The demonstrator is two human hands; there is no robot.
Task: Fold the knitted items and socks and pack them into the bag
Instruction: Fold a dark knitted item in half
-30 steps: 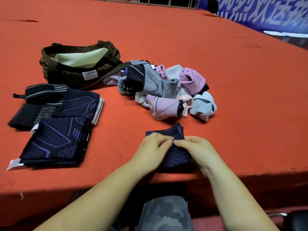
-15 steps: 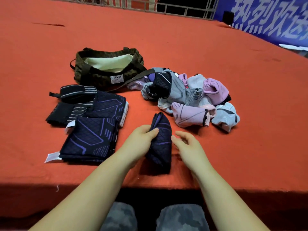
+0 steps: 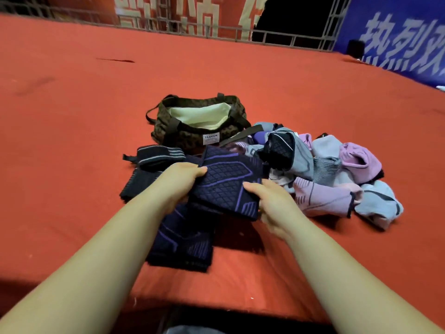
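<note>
Folded navy knit (image 3: 226,186) hangs between both hands, left hand (image 3: 179,179) pinching its left edge, right hand (image 3: 269,201) apparently gripping the right, though blurred. Its long axis spans fingertip to fingertip; the open bag (image 3: 192,138) lies just beyond, nearer the left.

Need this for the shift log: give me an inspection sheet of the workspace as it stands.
Surface: red cloth-covered table, a few dark marks at far left.
Job's things: open bag with pale lining and a FASHION label; folded navy knit held above the folded dark stack; unfolded sock pile right of the bag.
Clutter: black striped items beside the stack.
Hands: left hand grips the knit's left edge; right hand grips its right edge.
Cables: nothing seen.
Surroundings: metal railing, red and blue banners behind.
</note>
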